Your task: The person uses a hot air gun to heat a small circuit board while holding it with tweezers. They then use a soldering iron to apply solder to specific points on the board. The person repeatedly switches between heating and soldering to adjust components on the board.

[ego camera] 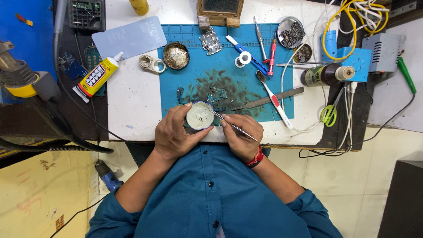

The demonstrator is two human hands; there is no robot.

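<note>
Dipping is being done: a small round tin (199,116) of pale paste is being cupped in the left hand (172,132) at the near edge of the blue mat (246,88), while tweezers (231,124) are being pinched in the right hand (241,135), tips at the rim. Next, a light, steady touch is probably being called for. White bench (132,101) is being crowded by a glue tube (98,77), toothbrush (274,99) and scissors (329,112)

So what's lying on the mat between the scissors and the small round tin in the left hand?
In the head view, between the tin and the green-handled scissors lie a flat metal file and a red-and-white toothbrush, crossing each other.
</note>
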